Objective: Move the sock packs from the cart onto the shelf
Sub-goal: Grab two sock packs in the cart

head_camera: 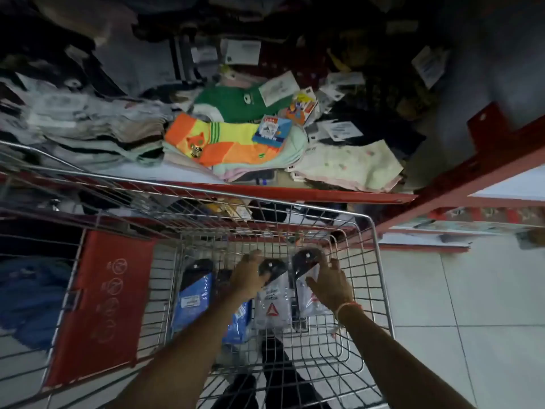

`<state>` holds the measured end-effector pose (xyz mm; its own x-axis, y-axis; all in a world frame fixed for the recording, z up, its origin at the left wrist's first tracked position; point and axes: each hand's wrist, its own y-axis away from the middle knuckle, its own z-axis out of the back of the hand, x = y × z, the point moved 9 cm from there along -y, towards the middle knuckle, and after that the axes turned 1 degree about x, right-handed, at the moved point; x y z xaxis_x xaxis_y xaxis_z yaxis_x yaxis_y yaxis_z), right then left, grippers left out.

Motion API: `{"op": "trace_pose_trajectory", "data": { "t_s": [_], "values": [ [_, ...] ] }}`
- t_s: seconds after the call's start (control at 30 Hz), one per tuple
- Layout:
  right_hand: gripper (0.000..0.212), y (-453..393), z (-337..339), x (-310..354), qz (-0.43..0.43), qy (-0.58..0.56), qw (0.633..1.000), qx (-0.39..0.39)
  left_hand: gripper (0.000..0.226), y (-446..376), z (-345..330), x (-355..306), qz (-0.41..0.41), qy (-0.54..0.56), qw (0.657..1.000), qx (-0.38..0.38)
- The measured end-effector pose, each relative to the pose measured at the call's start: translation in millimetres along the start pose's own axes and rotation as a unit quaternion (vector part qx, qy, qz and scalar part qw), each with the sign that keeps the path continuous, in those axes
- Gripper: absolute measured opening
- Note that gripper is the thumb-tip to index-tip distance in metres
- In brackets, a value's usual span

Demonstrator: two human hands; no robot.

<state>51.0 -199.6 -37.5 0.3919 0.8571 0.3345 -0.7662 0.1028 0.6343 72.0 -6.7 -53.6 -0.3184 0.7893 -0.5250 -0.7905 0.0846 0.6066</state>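
Two hands reach down into the wire cart (380,261): the left hand (247,277) is closed around the dark top of a white sock pack (272,302), and the right hand (328,283) has its fingers spread over a second white pack (309,293) just beside it, though whether it grips that pack cannot be told. Left of them in the cart lie two blue packs (193,299). Beyond the cart's far rim, the red-edged shelf (295,192) is heaped with loose coloured socks (233,140).

dim, blurry, dark warped edges
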Motion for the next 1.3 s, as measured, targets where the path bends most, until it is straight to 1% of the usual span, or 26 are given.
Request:
{"op": "trace_pose_trajectory", "data": {
  "t_s": [0.07, 0.17, 0.2, 0.33, 0.43, 0.57, 0.67, 0.73, 0.83, 0.97, 1.07, 1.17, 1.3],
  "values": [
    [0.082, -13.6, -11.8, -13.4, -0.042, -0.029, 0.999, 0.019, 0.071, -13.8, -24.4, 9.3, 0.037, 0.001, 0.999, 0.029],
    [0.088, -30.8, -31.4, -16.9, -0.04, -0.043, 0.998, 0.035, 0.094, -22.7, -56.2, 14.9, 0.077, -0.02, 0.995, 0.066],
    [0.09, -37.2, -38.3, -16.5, -0.033, -0.034, 0.998, 0.038, 0.1, -25.6, -63.5, 13.6, 0.079, -0.019, 0.994, 0.068],
    [0.105, -50.4, -49.8, -19.3, -0.013, 0.038, 0.999, 0.035, 0.122, -25.8, -81.5, 15.4, 0.09, -0.018, 0.995, 0.035],
    [0.111, -54.0, -51.8, -20.4, -0.022, 0.036, 0.998, 0.043, 0.121, -16.3, -83.3, 16.5, 0.107, 0.01, 0.994, -0.004],
    [0.115, -54.2, -47.6, -17.3, -0.052, 0.032, 0.998, 0.024, 0.117, -5.8, -79.7, 20.4, 0.117, 0.042, 0.992, -0.004],
    [0.106, -53.7, -42.2, -14.4, -0.059, 0.016, 0.998, -0.001, 0.123, 3.2, -71.4, 25.2, 0.117, 0.083, 0.99, 0.007],
    [0.097, -50.1, -36.2, -10.8, -0.054, -0.005, 0.998, -0.016, 0.121, 11.5, -60.8, 25.9, 0.11, 0.114, 0.987, 0.003],
    [0.096, -33.2, -19.1, -0.6, -0.037, -0.024, 0.998, -0.046, 0.118, 25.2, -32.8, 20.4, 0.082, 0.153, 0.985, -0.02],
    [0.102, -1.1, 6.7, 24.0, 0.021, -0.025, 0.997, -0.065, 0.118, 44.0, 10.9, 9.4, 0.046, 0.192, 0.979, -0.056],
    [0.107, 31.7, 35.9, 49.8, 0.069, -0.014, 0.993, -0.091, 0.115, 63.2, 48.2, -6.0, -0.011, 0.208, 0.974, -0.083],
    [0.106, 64.5, 69.1, 74.7, 0.106, -0.016, 0.987, -0.122, 0.113, 83.8, 88.1, -21.0, -0.079, 0.214, 0.965, -0.126],
    [0.106, 111.4, 125.0, 111.2, 0.157, -0.02, 0.967, -0.201, 0.107, 115.0, 148.3, -48.6, -0.153, 0.222, 0.944, -0.189]
  ]
}}
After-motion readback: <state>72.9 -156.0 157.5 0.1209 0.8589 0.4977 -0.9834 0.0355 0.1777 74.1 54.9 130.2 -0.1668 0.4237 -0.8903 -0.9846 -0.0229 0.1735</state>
